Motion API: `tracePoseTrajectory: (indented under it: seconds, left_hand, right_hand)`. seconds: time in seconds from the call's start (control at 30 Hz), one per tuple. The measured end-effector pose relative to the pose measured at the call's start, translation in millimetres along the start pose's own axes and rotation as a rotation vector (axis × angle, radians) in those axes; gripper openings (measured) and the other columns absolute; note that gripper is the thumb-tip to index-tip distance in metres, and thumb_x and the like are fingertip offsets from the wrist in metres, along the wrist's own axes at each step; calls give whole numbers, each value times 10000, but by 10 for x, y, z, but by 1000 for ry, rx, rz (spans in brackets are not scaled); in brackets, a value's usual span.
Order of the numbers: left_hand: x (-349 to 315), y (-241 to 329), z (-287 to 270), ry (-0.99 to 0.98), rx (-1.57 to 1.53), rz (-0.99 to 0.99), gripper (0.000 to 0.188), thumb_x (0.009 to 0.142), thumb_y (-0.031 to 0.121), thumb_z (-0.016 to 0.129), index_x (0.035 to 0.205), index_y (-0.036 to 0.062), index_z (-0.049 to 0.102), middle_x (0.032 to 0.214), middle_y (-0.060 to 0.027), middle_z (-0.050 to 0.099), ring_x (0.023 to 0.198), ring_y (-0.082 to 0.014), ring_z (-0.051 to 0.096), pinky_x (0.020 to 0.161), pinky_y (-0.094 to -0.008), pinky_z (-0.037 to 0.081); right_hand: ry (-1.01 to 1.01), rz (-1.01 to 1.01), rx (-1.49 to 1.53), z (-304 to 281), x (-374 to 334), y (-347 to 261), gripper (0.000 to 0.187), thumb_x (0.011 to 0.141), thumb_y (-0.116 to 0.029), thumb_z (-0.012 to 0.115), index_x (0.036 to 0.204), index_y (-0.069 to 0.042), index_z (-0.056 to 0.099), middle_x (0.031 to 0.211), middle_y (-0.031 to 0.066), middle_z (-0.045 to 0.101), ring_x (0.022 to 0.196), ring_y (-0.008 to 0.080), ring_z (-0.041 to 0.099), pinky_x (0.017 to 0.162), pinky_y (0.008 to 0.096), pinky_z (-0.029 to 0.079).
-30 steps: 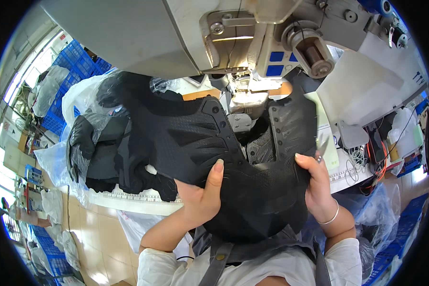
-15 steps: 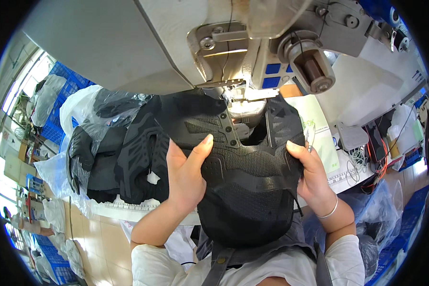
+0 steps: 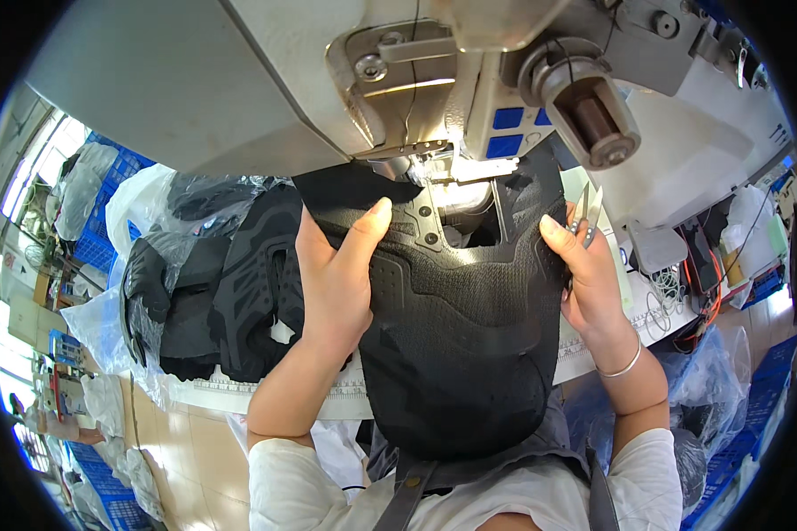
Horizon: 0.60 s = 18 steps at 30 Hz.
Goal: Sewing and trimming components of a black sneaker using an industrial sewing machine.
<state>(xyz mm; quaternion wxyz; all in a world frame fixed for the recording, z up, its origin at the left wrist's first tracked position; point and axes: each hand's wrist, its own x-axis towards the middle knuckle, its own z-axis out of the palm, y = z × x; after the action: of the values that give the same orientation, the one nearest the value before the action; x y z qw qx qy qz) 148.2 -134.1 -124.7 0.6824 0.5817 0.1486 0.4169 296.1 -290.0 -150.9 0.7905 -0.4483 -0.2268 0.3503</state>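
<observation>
A pale grey sewing machine (image 3: 177,80) stands over a white table (image 3: 345,403). The black shoe upper (image 3: 460,345) has its notched end beneath the machine head and its rounded end projecting past the table's near edge. A heap of black pieces (image 3: 252,296) lies toward the table's left edge. The left hand (image 3: 338,279) grasps the upper's left margin, thumb on top; the right hand (image 3: 593,279) grips the right margin likewise, small snips (image 3: 587,217) projecting beside its fingers.

No readable wording, tiny ruler scale (image 3: 350,388) along white table edge (image 3: 348,408), small dark marks (image 3: 779,134) on white panel (image 3: 717,146)
</observation>
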Motion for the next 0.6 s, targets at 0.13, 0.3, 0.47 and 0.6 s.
tracePoseTrajectory:
  seconds: [0.13,0.3,0.47,0.6]
  left_hand:
    - [46,-50,2,-2,-47,38,214,815,0,526,1026,14,492,949,-38,559,858,-99,525,796,-245,418]
    - [76,-113,3,39,-112,17,218,814,-8,514,1030,16,493,928,-55,574,837,-124,562,775,-268,450]
    - [-32,-26,10,34,-387,-279,224,816,-5,505,1039,15,490,906,-74,589,805,-161,597,727,-291,490]
    - [-134,9,114,19,-256,-178,244,822,25,549,1058,-2,496,957,-78,588,854,-147,583,764,-273,472]
  right_hand:
    - [20,-27,42,33,73,2,208,848,-118,562,1017,-7,512,906,65,591,775,116,588,670,236,490]
    - [7,-13,84,-8,178,77,196,847,-121,566,1007,-21,516,889,51,592,744,102,586,637,226,486]
    - [51,37,-5,-152,152,54,243,840,-147,577,1031,-10,517,798,23,579,554,66,553,413,161,400]
    - [-5,58,-146,-183,64,-72,295,850,-180,557,1066,17,520,700,22,564,449,50,505,331,148,288]
